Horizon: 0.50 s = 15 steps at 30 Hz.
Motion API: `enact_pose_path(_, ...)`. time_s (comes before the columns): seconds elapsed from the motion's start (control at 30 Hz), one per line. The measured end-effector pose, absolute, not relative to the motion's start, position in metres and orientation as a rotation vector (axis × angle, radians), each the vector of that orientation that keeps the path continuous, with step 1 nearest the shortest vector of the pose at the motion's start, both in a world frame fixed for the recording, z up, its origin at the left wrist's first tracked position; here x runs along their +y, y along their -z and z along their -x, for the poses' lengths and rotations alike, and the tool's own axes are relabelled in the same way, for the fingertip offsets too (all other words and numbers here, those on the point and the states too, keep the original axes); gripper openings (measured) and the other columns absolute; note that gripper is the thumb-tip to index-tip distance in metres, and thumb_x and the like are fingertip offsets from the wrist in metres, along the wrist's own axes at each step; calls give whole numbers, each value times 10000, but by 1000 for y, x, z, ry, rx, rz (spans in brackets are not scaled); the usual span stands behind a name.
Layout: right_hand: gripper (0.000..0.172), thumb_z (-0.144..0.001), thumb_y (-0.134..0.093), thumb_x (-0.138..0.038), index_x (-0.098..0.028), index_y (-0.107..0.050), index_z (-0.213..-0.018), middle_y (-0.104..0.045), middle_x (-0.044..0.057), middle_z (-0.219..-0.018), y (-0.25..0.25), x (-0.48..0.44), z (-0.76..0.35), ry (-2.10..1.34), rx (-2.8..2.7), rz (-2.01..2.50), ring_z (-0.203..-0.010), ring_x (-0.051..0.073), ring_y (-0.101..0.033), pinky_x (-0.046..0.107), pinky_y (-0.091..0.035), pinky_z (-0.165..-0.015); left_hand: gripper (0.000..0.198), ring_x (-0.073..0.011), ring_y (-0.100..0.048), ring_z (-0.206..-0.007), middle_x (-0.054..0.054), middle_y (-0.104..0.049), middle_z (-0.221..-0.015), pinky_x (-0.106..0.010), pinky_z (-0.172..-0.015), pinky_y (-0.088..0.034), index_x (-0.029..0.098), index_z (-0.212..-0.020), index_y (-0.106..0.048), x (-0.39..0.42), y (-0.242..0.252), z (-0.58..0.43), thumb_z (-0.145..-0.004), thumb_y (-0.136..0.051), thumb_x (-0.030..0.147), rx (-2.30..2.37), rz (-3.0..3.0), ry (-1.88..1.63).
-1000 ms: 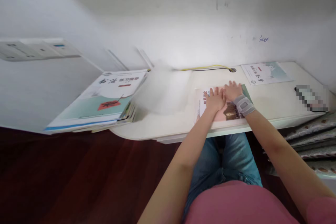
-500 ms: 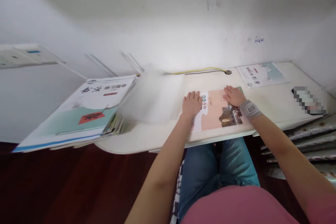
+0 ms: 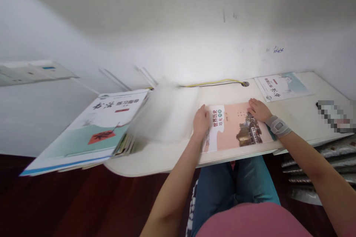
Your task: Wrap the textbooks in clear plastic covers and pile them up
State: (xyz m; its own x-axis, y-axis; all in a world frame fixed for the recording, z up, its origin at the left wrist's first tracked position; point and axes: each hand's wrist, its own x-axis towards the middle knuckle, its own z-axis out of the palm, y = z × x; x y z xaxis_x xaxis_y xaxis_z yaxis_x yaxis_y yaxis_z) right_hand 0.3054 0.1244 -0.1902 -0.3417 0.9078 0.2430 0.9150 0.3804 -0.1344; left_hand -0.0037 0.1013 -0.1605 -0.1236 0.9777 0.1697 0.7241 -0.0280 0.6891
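A pink-and-white workbook (image 3: 230, 129) with a picture of a castle-like building on its cover lies on the white desk (image 3: 155, 155). At its left edge is my left hand (image 3: 201, 121), its fingers curled together along the border. My right hand (image 3: 260, 110), with a grey band on the wrist, is closed over the upper right part of the workbook, the fingertips at its far edge. How far any fingers reach beneath the book cannot be seen.
A stack of books (image 3: 111, 122) stands at the desk's left end, beside a blurred, translucent pale object (image 3: 164, 114). Toward the back right lies a thin booklet (image 3: 283, 87); a pixelated phone-like object (image 3: 333, 116) is near the right end. A yellow cable (image 3: 214, 82) runs along the wall.
Both hands were flat on the cover. My left hand has drawn to the left edge and curled, and my right has shifted toward the far right edge. More of the cover shows.
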Motion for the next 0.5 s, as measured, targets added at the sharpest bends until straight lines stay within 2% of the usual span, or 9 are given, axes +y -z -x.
enact_pose_path(0.1,526,-931,-331,-367,-51,-513,-1309,-514,199,-1372,191,125,-306,37,-2352,1581,-1303,296,-440,457,-341,-1078,485,-231,-645,-962,-117,-675,-1093,-369,-869,-492,179,-1294,-534,110,148,13,-839,-519,344,1725,-1422,-1155)
enact_pose_path(0.23,486,-928,-345,-355,-79,-544,-1275,-570,184,-1311,188,125,-307,27,-2324,1547,-1259,284,-483,441,-362,-1063,576,-171,-647,-708,-34,-691,-808,-295,-684,-518,158,-1211,-600,126,133,22,-664,-707,303,1402,-1265,-1097)
enact_pose_path(0.5,368,-878,-457,-346,-123,-629,-1116,-663,160,-1101,174,127,-317,-31,-2110,1477,-1054,277,-580,436,-428,-966,498,-131,-613,-586,-12,-674,-670,-240,-561,-470,126,-977,-666,131,131,34,-520,-805,264,1238,-1058,-995)
